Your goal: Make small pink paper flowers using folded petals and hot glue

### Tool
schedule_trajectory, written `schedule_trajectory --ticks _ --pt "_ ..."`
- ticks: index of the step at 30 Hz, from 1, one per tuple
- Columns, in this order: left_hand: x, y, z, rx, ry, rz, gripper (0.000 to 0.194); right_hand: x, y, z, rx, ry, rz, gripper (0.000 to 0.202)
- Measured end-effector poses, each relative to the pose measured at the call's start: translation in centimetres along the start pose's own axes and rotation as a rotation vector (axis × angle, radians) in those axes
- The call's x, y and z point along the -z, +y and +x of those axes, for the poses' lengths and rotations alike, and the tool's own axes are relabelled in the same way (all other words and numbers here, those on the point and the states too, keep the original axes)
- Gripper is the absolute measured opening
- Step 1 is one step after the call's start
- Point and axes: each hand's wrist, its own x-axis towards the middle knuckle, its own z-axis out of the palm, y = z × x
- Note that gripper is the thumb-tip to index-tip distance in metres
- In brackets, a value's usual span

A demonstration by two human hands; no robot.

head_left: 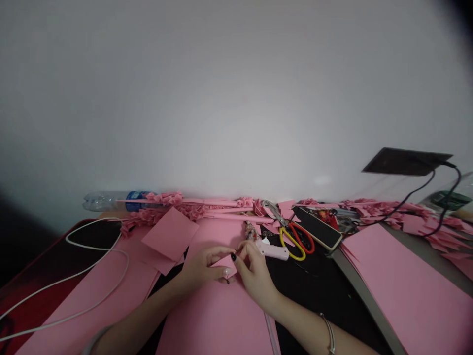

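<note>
Between my two hands is a small folded piece of pink paper (229, 264), held above a large pink sheet (214, 320). My left hand (207, 266) grips its left side, thumb on top and fingers beneath. At its upper right edge, my right hand (253, 271) pinches with thumb and forefinger. Just beyond my right hand lie a pale pink glue gun (273, 250) and scissors (297, 240) with yellow and red handles. Square pink papers (170, 234) rest to the left of my left hand.
Crumpled pink paper pieces and rolled stems (221, 203) line the wall, beside a plastic bottle (111, 201). A phone (320, 229) lies right of the scissors. More pink sheets (410, 291) are at the right. A white cable (92, 268) loops at left; dark cords hang from a wall plate (406, 161).
</note>
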Motion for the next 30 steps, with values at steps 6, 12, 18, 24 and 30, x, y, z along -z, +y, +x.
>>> schedule_trajectory --ticks 6,12,18,24,30 --pt "0.00 0.03 0.00 0.026 -0.028 0.009 0.051 -0.15 0.24 -0.15 0.004 0.017 -0.019 0.025" --pt "-0.04 0.17 -0.06 0.005 -0.052 0.013 0.046 -0.24 0.17 -0.19 -0.004 0.023 -0.035 0.026" --pt "0.10 -0.27 0.13 -0.014 -0.067 -0.012 0.046 -0.23 0.06 -0.13 0.012 0.036 -0.036 0.027" --pt "-0.35 0.50 -0.17 -0.013 -0.068 0.005 0.045 -0.17 0.03 -0.22 -0.003 0.028 -0.032 0.024" --pt "0.37 -0.06 0.03 0.026 0.032 -0.058 0.055 -0.06 -0.12 -0.24 -0.043 -0.011 0.042 0.020"
